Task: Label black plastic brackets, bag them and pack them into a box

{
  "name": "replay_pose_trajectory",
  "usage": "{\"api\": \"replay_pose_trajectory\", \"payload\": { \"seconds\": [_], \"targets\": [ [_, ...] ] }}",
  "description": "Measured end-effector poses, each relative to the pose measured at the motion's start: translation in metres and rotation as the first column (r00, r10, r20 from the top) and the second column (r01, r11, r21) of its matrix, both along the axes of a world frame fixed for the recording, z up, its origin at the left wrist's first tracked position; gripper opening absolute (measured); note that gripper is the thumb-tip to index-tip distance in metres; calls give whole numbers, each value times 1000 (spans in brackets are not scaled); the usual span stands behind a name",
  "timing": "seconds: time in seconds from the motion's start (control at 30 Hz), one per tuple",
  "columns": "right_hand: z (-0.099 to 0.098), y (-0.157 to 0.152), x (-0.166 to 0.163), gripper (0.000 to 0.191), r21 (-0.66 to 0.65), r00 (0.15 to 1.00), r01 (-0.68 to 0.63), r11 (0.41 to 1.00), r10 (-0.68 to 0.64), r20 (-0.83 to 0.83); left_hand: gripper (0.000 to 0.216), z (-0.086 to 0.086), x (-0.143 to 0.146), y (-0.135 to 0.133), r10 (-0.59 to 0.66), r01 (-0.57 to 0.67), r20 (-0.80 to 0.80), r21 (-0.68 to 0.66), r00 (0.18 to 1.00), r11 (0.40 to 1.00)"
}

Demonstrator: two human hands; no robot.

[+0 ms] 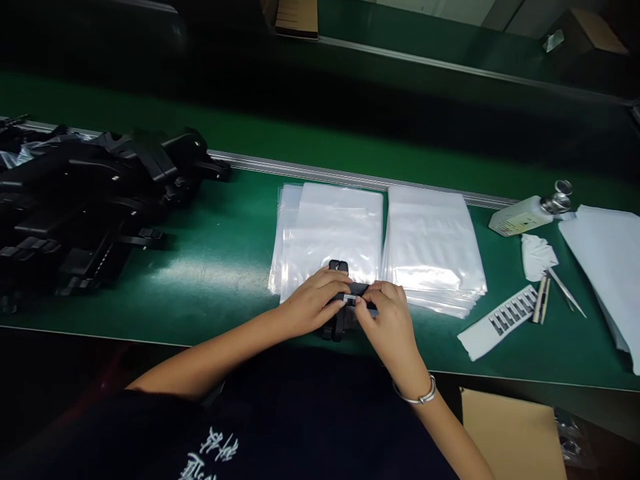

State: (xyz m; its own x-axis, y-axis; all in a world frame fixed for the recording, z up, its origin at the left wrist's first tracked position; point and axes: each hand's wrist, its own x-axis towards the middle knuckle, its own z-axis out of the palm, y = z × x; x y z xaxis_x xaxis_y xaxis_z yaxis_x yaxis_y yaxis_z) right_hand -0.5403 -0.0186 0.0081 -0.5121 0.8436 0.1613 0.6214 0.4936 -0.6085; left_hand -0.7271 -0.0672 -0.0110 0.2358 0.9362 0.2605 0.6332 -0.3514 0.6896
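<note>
Both my hands meet on a black plastic device (339, 265) at the front of the bench. My left hand (313, 300) is closed around its left side, with the thumb at a small pale label or strip on it. On the other side, my right hand (390, 310) pinches the device, thumb and fingertips close to the same strip. The device has dark arms reaching above and below my hands; much of it is hidden by my fingers. Beneath it lie clear plastic bags (335, 220) in a loose stack.
A second stack of clear bags (433, 233) lies to the right. Beyond are a label sheet (500, 323), tweezers (567, 293), a crumpled white cloth (537, 257), a pump bottle (525, 215) and white sheets (607, 260). Black plastic devices (95, 200) are heaped at left.
</note>
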Motion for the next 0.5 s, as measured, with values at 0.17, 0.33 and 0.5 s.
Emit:
{"api": "replay_pose_trajectory", "payload": {
  "seconds": [0.17, 0.33, 0.5],
  "targets": [
    [-3, 1, 1, 17, -138, 999, 25, 990, -30, -30, 22, -15, -5, -8, -39, 48, -146, 58, 988, 997],
    [-7, 4, 3, 20, -230, 994, 22, 973, -47, -101, 23, -21, -4, -8, -23, 58, -185, 187, 982, 981],
    [-7, 9, 5, 22, -254, 992, 5, 967, -38, -123, 24, -17, -5, -9, -27, 60, -187, 170, 982, 984]
  ]
}}
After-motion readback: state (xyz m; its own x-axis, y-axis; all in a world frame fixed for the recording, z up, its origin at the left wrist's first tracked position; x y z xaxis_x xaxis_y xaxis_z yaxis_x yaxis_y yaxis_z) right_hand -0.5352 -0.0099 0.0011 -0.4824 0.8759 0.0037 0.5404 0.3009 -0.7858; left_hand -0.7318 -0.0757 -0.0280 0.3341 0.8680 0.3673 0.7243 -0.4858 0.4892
